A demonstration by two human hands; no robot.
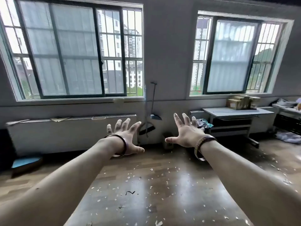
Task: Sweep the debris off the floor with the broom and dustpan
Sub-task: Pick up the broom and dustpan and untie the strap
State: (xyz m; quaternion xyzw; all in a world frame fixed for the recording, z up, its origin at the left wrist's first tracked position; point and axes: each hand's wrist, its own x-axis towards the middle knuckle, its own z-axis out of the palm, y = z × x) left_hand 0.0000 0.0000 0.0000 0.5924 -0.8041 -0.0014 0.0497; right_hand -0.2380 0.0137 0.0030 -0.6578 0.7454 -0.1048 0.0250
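Debris (151, 169), lots of little white bits, lies all over the shiny wood floor (182, 190) under the arms. The broom (147, 129) and the dustpan (155, 117) lean on the wall (167, 62) between the left window (65, 51) and the right window (234, 56), well apart from most of the bits. Both arms reach out in front. The left hand (126, 137) has its fingers spread wide and holds nothing. The right hand (187, 133) is spread wide too and holds nothing. A grey table (228, 111) with boxes (241, 101) on it stands at the right
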